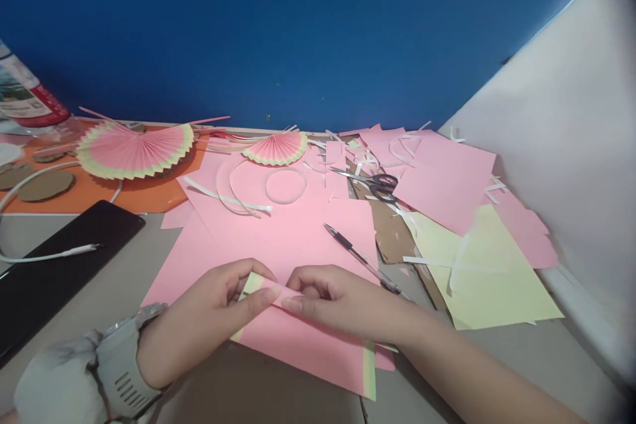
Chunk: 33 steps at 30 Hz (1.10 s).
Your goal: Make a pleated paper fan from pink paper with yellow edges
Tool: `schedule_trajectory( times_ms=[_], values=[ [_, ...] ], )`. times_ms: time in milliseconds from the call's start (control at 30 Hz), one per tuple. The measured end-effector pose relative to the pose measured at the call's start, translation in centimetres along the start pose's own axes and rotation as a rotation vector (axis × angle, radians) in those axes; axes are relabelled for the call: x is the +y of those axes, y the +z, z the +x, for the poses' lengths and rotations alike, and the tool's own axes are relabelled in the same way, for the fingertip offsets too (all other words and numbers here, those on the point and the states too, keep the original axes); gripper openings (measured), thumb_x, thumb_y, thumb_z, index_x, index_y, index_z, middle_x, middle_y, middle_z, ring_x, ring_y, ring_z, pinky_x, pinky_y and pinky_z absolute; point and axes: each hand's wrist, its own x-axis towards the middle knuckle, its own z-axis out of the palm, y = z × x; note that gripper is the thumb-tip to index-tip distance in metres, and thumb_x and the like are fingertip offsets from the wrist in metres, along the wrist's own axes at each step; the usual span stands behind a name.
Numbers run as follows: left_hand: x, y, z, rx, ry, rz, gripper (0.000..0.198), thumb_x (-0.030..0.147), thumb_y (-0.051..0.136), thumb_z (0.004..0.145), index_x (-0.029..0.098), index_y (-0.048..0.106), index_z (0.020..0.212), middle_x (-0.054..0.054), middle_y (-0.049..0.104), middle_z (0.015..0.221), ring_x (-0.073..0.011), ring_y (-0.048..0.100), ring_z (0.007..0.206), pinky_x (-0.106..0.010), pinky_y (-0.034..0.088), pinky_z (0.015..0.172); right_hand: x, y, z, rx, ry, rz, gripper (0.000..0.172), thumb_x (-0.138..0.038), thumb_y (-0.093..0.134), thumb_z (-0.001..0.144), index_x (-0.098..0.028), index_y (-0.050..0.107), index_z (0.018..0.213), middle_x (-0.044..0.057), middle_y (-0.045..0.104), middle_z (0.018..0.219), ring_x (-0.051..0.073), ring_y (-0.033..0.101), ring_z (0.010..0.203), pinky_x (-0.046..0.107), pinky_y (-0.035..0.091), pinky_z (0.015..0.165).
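Note:
A pink paper with yellow-green edge strips (318, 351) lies at the near middle, its far edge folded over. My left hand (236, 298) pinches that fold near its left end, thumb on top and fingers behind. Close beside it, my right hand (330, 295) is closed on the same fold, the thumb pressing the pink face. Larger pink sheets (293, 238) lie under and beyond both hands. A black pen (358, 255) rests on them, just past my right hand.
Two pleated paper fans (134, 149) stand farther back on the left and middle. Scissors (380, 185) and white strips lie at the back right, near a yellow sheet (497, 285). A black phone (64, 265) with a white cable is at left, and a bottle (30, 96) behind it.

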Motion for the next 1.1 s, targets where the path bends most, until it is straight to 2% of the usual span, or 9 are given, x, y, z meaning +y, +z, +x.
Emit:
schedule_trajectory(
  times_ms=[67,167,233,300,433,567,733,1000,1100],
  values=[
    [0.2,0.1,-0.1,0.021,-0.018,-0.042,0.016,0.036,0.052,0.082,0.020,0.053,0.079,0.006,0.032,0.064,-0.0100,0.030,0.059,-0.019,0.026,0.051,0.0,0.1,0.0,0.017,-0.006,0.011,0.036,-0.054,0.050,0.083,-0.019,0.051,0.077,-0.006,0.034,0.063,0.007,0.029,0.054,0.019,0.023,0.045],
    [0.5,0.1,-0.2,0.044,-0.099,-0.129,0.026,0.039,0.056,0.079,0.020,0.042,0.068,0.007,0.024,0.063,-0.0091,0.025,0.057,-0.016,0.024,0.047,0.0,0.1,0.0,0.003,0.001,0.040,0.034,-0.054,0.048,0.084,-0.020,0.050,0.078,-0.007,0.033,0.061,0.007,0.029,0.052,0.019,0.024,0.046],
    [0.6,0.0,-0.2,0.031,-0.171,-0.186,0.031,0.042,0.057,0.077,0.020,0.037,0.066,0.007,0.023,0.064,-0.0091,0.024,0.057,-0.015,0.026,0.045,-0.1,0.2,-0.1,-0.012,0.003,0.042,0.033,-0.053,0.048,0.085,-0.020,0.051,0.080,-0.007,0.035,0.061,0.007,0.031,0.052,0.020,0.024,0.047],
    [0.4,0.0,-0.1,0.035,-0.165,-0.184,0.033,0.044,0.057,0.077,0.020,0.037,0.066,0.007,0.024,0.064,-0.0090,0.024,0.057,-0.015,0.025,0.044,-0.3,0.3,0.0,-0.018,-0.016,0.027,0.032,-0.052,0.048,0.085,-0.020,0.052,0.082,-0.007,0.036,0.061,0.008,0.032,0.054,0.020,0.025,0.048],
    [-0.5,0.0,0.2,0.019,-0.042,-0.074,0.029,0.040,0.056,0.079,0.019,0.041,0.065,0.007,0.025,0.062,-0.0090,0.024,0.057,-0.019,0.021,0.048,-0.8,0.8,0.1,0.008,-0.062,0.012,0.031,-0.050,0.046,0.087,-0.020,0.054,0.084,-0.006,0.039,0.064,0.009,0.033,0.058,0.021,0.026,0.051],
    [-0.7,0.1,0.3,0.011,-0.062,-0.042,0.027,0.038,0.055,0.079,0.019,0.041,0.066,0.006,0.026,0.064,-0.0094,0.024,0.058,-0.020,0.020,0.049,-0.9,1.1,0.5,0.026,-0.072,0.046,0.033,-0.049,0.045,0.088,-0.019,0.055,0.083,-0.004,0.044,0.069,0.009,0.036,0.062,0.021,0.029,0.055],
    [-0.2,0.1,0.0,-0.011,-0.074,-0.151,0.024,0.034,0.054,0.080,0.019,0.040,0.066,0.006,0.025,0.062,-0.0082,0.023,0.055,-0.019,0.019,0.046,-0.5,0.7,0.9,0.018,-0.070,0.092,0.033,-0.049,0.043,0.089,-0.018,0.056,0.085,-0.002,0.050,0.079,0.012,0.043,0.073,0.022,0.034,0.064],
    [1.3,-0.1,-0.2,-0.025,-0.173,-0.312,0.022,0.039,0.057,0.076,0.018,0.050,0.071,0.005,0.039,0.064,-0.0083,0.035,0.057,-0.015,0.032,0.046,-0.3,0.9,0.8,0.031,-0.067,0.124,0.029,-0.046,0.046,0.089,-0.019,0.054,0.085,-0.005,0.043,0.069,0.010,0.036,0.063,0.022,0.030,0.058],
    [1.0,0.0,-0.1,-0.001,-0.113,-0.342,0.020,0.038,0.057,0.078,0.019,0.055,0.084,0.005,0.046,0.068,-0.0087,0.039,0.060,-0.016,0.036,0.050,-0.5,1.1,0.8,0.032,-0.058,0.146,0.029,-0.047,0.046,0.088,-0.019,0.051,0.083,-0.007,0.036,0.062,0.009,0.030,0.057,0.021,0.025,0.053]
  ],
)
